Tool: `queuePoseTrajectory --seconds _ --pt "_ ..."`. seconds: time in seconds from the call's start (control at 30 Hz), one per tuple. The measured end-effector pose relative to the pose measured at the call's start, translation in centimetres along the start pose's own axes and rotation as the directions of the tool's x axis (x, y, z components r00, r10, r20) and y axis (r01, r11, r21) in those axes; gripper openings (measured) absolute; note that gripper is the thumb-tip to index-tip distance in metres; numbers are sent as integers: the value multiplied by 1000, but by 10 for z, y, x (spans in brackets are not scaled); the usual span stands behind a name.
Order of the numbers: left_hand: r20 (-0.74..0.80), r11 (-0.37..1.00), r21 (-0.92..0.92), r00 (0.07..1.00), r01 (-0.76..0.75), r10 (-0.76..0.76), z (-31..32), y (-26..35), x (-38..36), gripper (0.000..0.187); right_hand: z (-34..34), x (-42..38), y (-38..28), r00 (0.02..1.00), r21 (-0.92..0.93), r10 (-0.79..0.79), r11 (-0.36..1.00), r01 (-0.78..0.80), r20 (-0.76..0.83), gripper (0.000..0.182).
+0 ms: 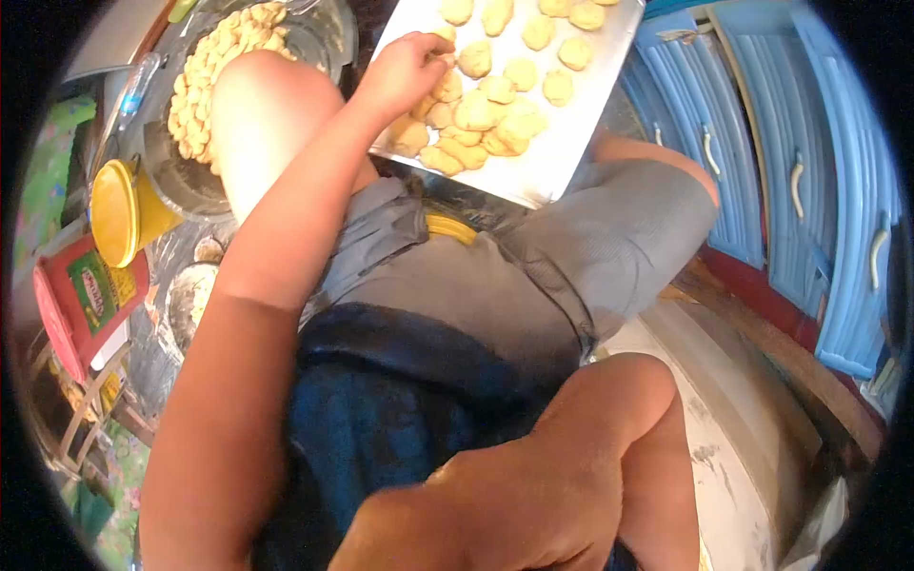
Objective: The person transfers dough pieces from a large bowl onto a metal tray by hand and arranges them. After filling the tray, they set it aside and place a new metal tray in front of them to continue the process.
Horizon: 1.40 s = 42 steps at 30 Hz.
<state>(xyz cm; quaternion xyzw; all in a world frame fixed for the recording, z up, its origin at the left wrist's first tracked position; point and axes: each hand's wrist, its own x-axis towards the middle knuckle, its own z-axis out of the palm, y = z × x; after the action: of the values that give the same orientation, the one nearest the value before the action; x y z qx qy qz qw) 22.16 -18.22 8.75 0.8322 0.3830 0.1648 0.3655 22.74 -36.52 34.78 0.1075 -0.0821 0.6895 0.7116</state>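
Observation:
My left hand (407, 70) reaches over the left side of a shiny metal tray (557, 152). Its fingers are bent together around a small dough piece (444, 34), which they partly hide. Pale yellow dough lumps (475, 59) lie spaced apart over the upper part of the tray. Nearer to me, larger dough lumps (476, 111) are crowded together, some overlapping. The tray rests across my legs. My right arm is folded in front of my chest, with the right hand (447, 523) very close to the camera; its fingers are out of sight.
Left of my knee, a wide metal basin (328, 38) holds a heap of small dough pieces (214, 76). Near it stand a yellow bucket (116, 214), a red-lidded container (81, 305), a plastic bottle (136, 90) and a floury bowl (181, 309). Blue cabinet doors (785, 143) line the right side.

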Motion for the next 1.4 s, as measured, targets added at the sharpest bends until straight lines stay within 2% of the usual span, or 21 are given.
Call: queuePoseTrajectory --seconds 0.1,0.13,0.2,0.23,0.3,0.37,0.4,0.43,0.47,0.5,0.53,0.57,0.63,0.67,0.83,0.93,1.0,1.13,1.23,1.33,1.4 --pt "17 1000 6 1000 -10 10 -2 5 -1 28 -21 -1 17 822 -108 -351 892 439 449 30" --pt "11 1000 6 1000 -24 24 -2 7 -1 28 -22 -9 12 816 -112 -347 890 442 462 30" --pt "47 995 73 997 -61 57 -5 8 -5 28 -17 -31 -10 942 -340 173 938 -68 289 50" --pt "96 996 93 995 -1 -8 -9 19 -7 28 -18 -27 -28 934 -345 177 936 -63 310 50" --pt "137 984 153 988 -94 73 -7 14 -8 29 -28 -5 -75 630 -582 747 615 -532 214 13" --pt "171 974 188 980 -129 97 -7 16 -13 28 -63 -12 -99 767 -851 642 400 -341 -6 13" --pt "168 963 201 975 -177 144 -5 16 -17 28 -74 -10 -112 785 -840 497 183 -511 -370 18" --pt "243 970 198 966 -141 90 -7 20 -20 40 -104 -13 -122 804 -844 272 -79 -530 -530 27" --pt "281 968 212 957 -137 74 -9 25 -25 52 -128 -14 -129 868 -782 6 -435 -445 -497 34" --pt "326 965 226 944 -135 56 -9 32 -33 64 -162 -21 -141 889 -668 -95 -625 -403 -447 48" --pt "403 944 295 915 -146 16 -11 38 -40 78 -188 -29 -144 841 -573 -181 -658 -489 -510 77" --pt "468 918 363 883 -162 -29 -12 45 -43 93 -197 -29 -143 848 -581 -181 -656 -481 -497 77" --pt "532 895 417 841 -158 -99 -7 53 -49 108 -211 -29 -132 684 -170 -334 -813 -557 -648 107" --pt "524 848 498 842 -181 -127 -4 56 -54 111 -223 -29 -131 658 -149 -305 -829 -540 -689 118" --pt "444 770 604 889 -205 -111 16 47 -61 112 -229 -24 -119 676 -46 -310 -890 -454 -669 109" --pt "361 779 591 932 -210 -23 27 38 -65 92 -237 -30 -120 751 -84 -317 -893 -441 -579 99" --pt "274 786 573 958 -233 85 29 35 -67 74 -241 -34 -122 813 -203 -305 -870 -449 -495 77" --pt "223 774 561 954 -294 201 35 32 -76 66 -254 -44 -123 881 -267 -284 -878 -398 -379 71" --pt "258 797 539 954 -273 152 34 33 -80 65 -238 -42 -120 818 -226 -275 -873 -433 -505 68" --pt "119 770 607 981 -195 155 27 37 -87 65 -228 -44 -114 837 -63 -319 -921 -384 -445 66" --pt "185 836 533 982 -134 39 21 44 -84 61 -240 -49 -115 902 24 -296 -952 -304 -316 63"
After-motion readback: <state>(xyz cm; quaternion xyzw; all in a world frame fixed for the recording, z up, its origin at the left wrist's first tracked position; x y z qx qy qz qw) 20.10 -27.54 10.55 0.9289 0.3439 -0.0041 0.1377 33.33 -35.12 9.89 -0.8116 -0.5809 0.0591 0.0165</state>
